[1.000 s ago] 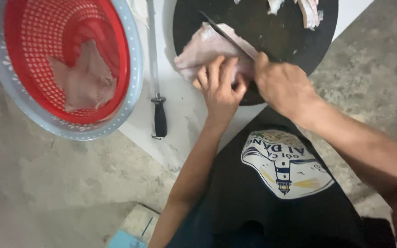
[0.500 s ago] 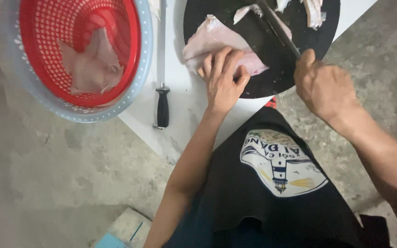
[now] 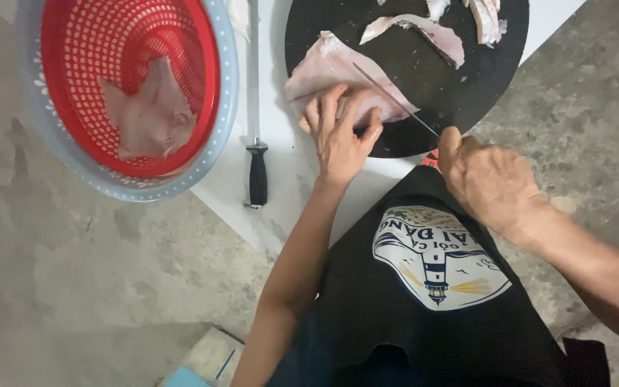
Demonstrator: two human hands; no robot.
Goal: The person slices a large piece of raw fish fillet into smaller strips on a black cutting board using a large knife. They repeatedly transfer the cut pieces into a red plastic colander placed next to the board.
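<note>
- My left hand (image 3: 339,136) presses flat, fingers spread, on the pale pink, soft, floppy slab of raw fish (image 3: 338,82) lying on the near-left part of the round black cutting board (image 3: 467,79); it pins the flesh and closes on nothing.
- My right hand (image 3: 487,178) is wrapped tight around the handle of the thin, narrow-bladed steel knife (image 3: 395,100), just off the near rim of the board.
- 0.5 s ago that hand hung at the board's right edge with the blade raised across its middle; now the blade has come back down and slants against the slab right beside my left fingertips.
- I judge that another slice is under way, the edge back in the flesh after a lift.
- 1 curved pale strip of cut fish (image 3: 417,32) lies beyond the slab on the board, with smaller white trimmings (image 3: 485,18) at its far rim.
- Left of the board, on the smooth white tabletop (image 3: 288,172), lies a long sharpening steel with a black ribbed handle (image 3: 257,172).
- Further left of the board sits a red perforated plastic basket (image 3: 73,43) nested in a pale blue bowl (image 3: 223,107), holding 1 limp pink piece of fish (image 3: 148,115).
- Below the board's near rim hangs my black apron with a round printed badge (image 3: 435,258); rough grey concrete floor (image 3: 73,272) surrounds the table.
</note>
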